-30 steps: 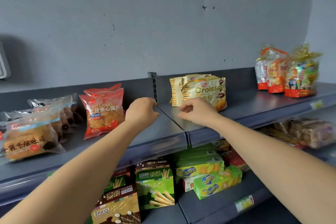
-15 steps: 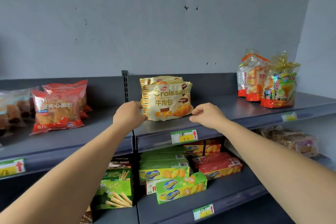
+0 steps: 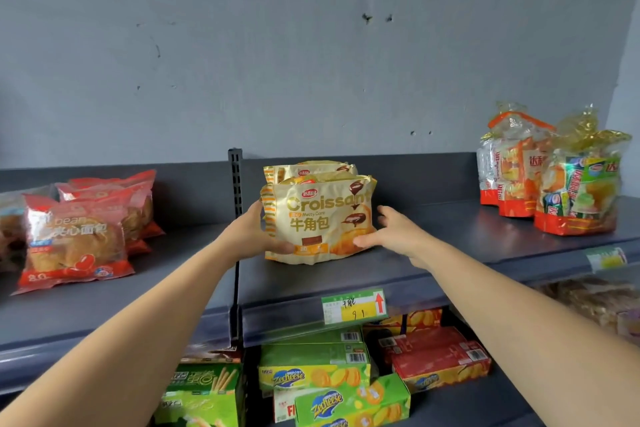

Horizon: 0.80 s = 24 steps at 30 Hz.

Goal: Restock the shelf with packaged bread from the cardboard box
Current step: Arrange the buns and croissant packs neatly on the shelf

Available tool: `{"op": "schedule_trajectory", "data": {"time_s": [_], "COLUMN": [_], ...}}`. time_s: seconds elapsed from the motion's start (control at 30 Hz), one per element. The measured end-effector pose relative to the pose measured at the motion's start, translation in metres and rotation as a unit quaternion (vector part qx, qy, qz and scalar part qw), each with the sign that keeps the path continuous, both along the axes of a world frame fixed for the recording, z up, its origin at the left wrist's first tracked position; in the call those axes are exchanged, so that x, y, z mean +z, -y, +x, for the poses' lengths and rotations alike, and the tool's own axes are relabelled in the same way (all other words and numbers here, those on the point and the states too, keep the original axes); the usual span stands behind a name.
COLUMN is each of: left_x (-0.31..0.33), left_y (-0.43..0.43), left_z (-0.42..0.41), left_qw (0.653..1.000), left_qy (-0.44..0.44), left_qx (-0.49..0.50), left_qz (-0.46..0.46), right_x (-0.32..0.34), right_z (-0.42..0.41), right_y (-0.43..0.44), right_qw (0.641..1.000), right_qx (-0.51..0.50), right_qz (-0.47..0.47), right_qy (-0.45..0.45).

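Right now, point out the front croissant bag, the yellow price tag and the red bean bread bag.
front croissant bag (image 3: 322, 218), head view, printed front.
yellow price tag (image 3: 353, 307), head view, label face.
red bean bread bag (image 3: 74, 246), head view, front panel.

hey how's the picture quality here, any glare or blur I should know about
Head view: soft, even light; front croissant bag sharp and readable; slight sheen on the red bean bread packs; wide-angle bending curves the shelf edge; forearms at the bottom corners look softer.
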<state>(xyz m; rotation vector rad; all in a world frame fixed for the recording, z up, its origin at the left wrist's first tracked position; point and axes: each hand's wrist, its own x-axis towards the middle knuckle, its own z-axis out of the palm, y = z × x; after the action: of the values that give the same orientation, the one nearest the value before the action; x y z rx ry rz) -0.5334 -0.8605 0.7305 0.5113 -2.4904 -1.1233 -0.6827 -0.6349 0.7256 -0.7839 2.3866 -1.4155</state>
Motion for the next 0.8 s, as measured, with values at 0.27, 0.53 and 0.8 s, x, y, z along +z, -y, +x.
{"op": "schedule_trajectory", "data": {"time_s": [0.27,0.53,0.8], "left_x": [0.005,0.005,0.001], "left_y": [0.012,0.016,0.023], "left_z": [-0.016,-0.017,-0.014], "left_qw": [0.979,0.976,0.980], "left_qy": [0.020,0.016,-0.004], "left_qx": [-0.176,-0.169,-0.118], "left_qz": [0.101,0.137,0.159], "right_x": [0.000,0.004,0.006], "right_z": [-0.040,-0.040,-0.044], "right_y": [0.021,0.038,0.042], "right_qw": [0.995,0.980,0.981], "right_qx": [0.069,0.155,0.169], "right_qz": [-0.033,-0.089,-0.086], "right_qy": [0.068,0.088,0.042]}}
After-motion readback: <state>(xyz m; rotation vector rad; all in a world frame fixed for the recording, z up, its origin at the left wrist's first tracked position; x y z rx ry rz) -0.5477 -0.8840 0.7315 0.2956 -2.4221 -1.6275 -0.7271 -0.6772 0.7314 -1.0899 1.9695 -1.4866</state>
